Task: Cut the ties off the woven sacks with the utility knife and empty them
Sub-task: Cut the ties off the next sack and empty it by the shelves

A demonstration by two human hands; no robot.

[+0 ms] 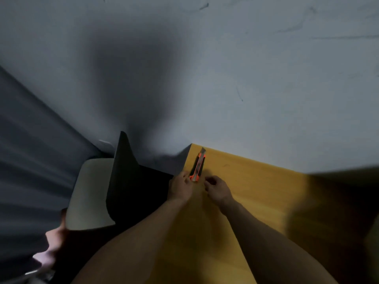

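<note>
The knife (198,167) lay by the table's (256,193) far left corner, blade pointing away, butt toward both hands. The left hand (180,186) sat nearer, at the butt, its grip unclear; the right hand (217,189) curled loosely, empty.

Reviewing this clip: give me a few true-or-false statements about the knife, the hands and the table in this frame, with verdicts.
1. The orange and black utility knife lies flat on the yellow wooden table, near its far left corner. True.
2. Its metal blade points toward the person. False: it points away, toward the grey wall.
3. The left hand is at the knife's near end. True.
4. The right hand lifts the knife off the table. False: the knife lies on the table, and this hand is just right of it, fingers curled.
5. A woven sack lies on the table. False: no sack is in view.
</note>
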